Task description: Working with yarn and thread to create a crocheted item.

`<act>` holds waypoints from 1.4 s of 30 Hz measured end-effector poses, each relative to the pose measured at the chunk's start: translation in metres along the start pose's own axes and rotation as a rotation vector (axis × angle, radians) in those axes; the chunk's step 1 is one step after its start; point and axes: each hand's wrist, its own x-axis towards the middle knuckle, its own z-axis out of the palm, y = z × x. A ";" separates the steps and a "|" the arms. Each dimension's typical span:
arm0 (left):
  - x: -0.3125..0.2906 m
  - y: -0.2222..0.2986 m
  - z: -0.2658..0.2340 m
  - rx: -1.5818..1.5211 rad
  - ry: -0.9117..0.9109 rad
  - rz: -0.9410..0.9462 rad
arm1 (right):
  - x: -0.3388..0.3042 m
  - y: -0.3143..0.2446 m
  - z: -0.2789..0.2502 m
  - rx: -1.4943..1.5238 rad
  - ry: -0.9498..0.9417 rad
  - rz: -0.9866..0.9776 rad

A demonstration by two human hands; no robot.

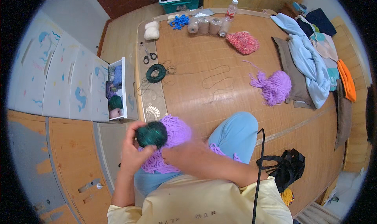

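Tan mat (pixel 188 51); left fingers (pixel 134 126) hold green yarn (pixel 152 134); lettered shirt (pixel 196 198).

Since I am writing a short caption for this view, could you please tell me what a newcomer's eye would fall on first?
Probably the dark green ball in the left hand, set off against bright purple yarn on the person's lap. Next might come the second purple bundle, lying on the mat to the right, and the vivid orange cloth near the far right edge.
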 end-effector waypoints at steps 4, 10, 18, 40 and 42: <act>-0.018 -0.002 -0.004 -0.365 -0.495 -0.083 | 0.011 0.037 -0.026 0.277 0.321 -0.378; -0.005 0.014 0.001 -0.730 0.054 -0.036 | 0.004 0.020 0.019 0.263 0.059 -0.083; -0.017 -0.004 -0.006 -0.573 -0.265 -0.083 | 0.014 0.045 -0.002 0.553 0.321 -0.059; -0.022 -0.015 -0.011 -0.490 -0.423 -0.026 | 0.009 0.027 -0.027 0.476 0.201 -0.069; -0.023 -0.012 -0.008 -0.879 -0.252 -0.039 | 0.010 0.042 0.005 0.493 0.138 -0.110</act>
